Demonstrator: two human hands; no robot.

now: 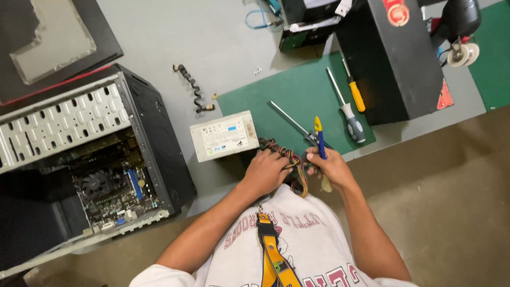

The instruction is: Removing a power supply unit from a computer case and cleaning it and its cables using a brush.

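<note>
Cable bundle: multicoloured wire loom from grey metal box-shaped power supply, at table edge between both hands
Left hand: fingers closed on loom
Right hand: clamps blue-yellow-handled tool, touching loom
Progress: supply is outside open black computer case, loom in hand
Nearby: screwdrivers on green mat

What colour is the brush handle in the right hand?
Blue with a yellow tip; the brush in the right hand, head view.

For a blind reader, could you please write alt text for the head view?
Left hand grips coloured cables from a grey power supply; right hand holds a blue-handled tool. An open computer case sits left.
</note>
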